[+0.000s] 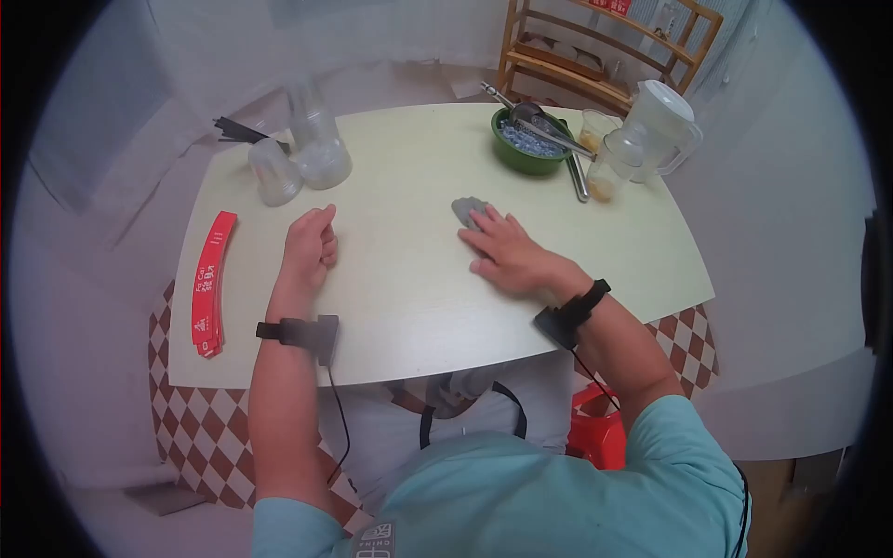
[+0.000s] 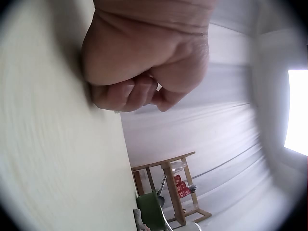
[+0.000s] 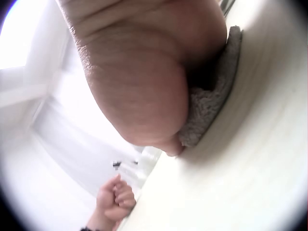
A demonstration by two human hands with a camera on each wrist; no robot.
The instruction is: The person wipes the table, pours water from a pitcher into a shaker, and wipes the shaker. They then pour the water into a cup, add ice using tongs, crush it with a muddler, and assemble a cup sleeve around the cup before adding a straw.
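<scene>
My right hand (image 1: 510, 253) lies palm down with fingers spread on a grey cloth (image 1: 468, 212). In the right wrist view the cloth (image 3: 208, 113) looks fluffy and is pressed between the hand (image 3: 139, 72) and the tabletop; the palm hides part of it. On the left side of the table my left hand (image 1: 310, 246) rests on its edge, fingers curled in and thumb on top. Nothing shows in that fist (image 2: 139, 62) in the left wrist view.
Clear plastic cups (image 1: 321, 153) and black sticks (image 1: 240, 130) stand at the back left, red paper strips (image 1: 206, 284) at the left edge. A green bowl (image 1: 530, 160) with utensils, a jug (image 1: 659, 126) and cups with yellowish contents (image 1: 605, 191) occupy the back right. Behind stands a wooden shelf (image 1: 572, 79).
</scene>
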